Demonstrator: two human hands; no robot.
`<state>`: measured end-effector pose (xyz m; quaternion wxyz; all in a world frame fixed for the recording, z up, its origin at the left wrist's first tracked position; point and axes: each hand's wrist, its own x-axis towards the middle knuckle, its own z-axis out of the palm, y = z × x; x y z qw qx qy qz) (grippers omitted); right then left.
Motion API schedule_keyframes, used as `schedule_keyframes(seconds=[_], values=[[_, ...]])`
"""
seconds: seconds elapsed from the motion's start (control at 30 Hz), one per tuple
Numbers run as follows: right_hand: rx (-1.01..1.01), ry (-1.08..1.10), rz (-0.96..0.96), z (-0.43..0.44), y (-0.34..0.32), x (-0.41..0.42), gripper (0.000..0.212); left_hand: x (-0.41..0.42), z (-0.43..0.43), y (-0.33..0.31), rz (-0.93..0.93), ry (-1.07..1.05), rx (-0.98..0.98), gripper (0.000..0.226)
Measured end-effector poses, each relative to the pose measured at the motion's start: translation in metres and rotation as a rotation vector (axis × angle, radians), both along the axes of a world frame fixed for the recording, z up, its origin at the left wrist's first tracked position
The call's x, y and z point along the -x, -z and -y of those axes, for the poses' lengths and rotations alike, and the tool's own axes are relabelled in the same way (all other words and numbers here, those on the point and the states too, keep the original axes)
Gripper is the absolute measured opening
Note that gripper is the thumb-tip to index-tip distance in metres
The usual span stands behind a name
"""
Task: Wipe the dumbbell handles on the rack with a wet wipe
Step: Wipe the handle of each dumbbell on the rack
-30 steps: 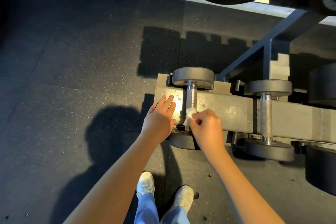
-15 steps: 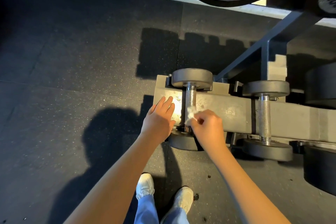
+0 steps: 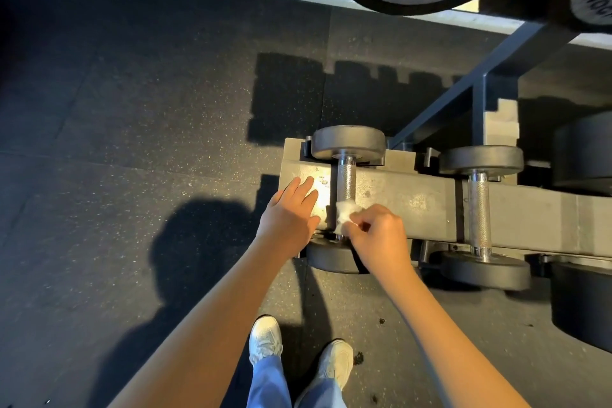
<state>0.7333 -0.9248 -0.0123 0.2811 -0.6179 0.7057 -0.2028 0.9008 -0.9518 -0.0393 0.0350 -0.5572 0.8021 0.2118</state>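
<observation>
So the right hand (image 3: 381, 238) is pinching a crumpled white wet wipe (image 3: 346, 214) against the near end of the knurled steel handle (image 3: 346, 179) on the leftmost grey dumbbell (image 3: 347, 141). That one sits across the grey metal rack beam (image 3: 414, 202). The left hand (image 3: 291, 212) lies flat on the beam just left of the handle, fingers straight. A second grey dumbbell (image 3: 479, 209) sits to the right, untouched.

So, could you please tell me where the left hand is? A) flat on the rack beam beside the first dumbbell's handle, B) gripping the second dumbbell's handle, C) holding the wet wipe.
A: the left hand lies straight-fingered on the rack beam; the right hand pinches the wet wipe at the handle.
</observation>
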Motion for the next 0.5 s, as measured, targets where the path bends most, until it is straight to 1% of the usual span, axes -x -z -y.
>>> schedule_keyframes(seconds=[0.03,0.1,0.13,0.2,0.27,0.3,0.37,0.4,0.43,0.5], values=[[-0.023,0.006,0.009,0.000,-0.002,0.002,0.009,0.002,0.000,-0.004,-0.115,-0.092,-0.044,0.051],[0.003,0.007,0.030,0.001,-0.005,0.004,0.015,0.008,0.001,-0.016,-0.418,-0.305,-0.202,0.045],[0.025,0.007,0.044,0.002,-0.007,0.003,0.019,0.013,0.001,-0.021,-0.562,-0.367,-0.284,0.042],[0.047,0.002,0.080,0.004,-0.009,0.000,0.025,0.023,-0.001,-0.029,-0.731,-0.385,-0.347,0.037],[0.057,0.014,0.121,0.006,-0.010,-0.003,0.026,0.031,-0.001,-0.033,-0.804,-0.391,-0.322,0.037],[0.058,0.033,0.157,0.006,-0.011,-0.003,0.025,0.034,0.001,-0.033,-0.804,-0.394,-0.299,0.038],[0.046,0.072,0.242,0.007,-0.013,-0.002,0.023,0.038,0.005,-0.034,-0.759,-0.397,-0.273,0.042],[0.035,0.085,0.278,0.006,-0.013,-0.001,0.026,0.039,0.008,-0.034,-0.731,-0.401,-0.268,0.041],[0.027,0.094,0.308,0.006,-0.014,0.001,0.029,0.039,0.011,-0.033,-0.714,-0.405,-0.262,0.037],[0.027,0.114,0.354,0.006,-0.015,0.004,0.033,0.038,0.015,-0.033,-0.728,-0.420,-0.228,0.020]])
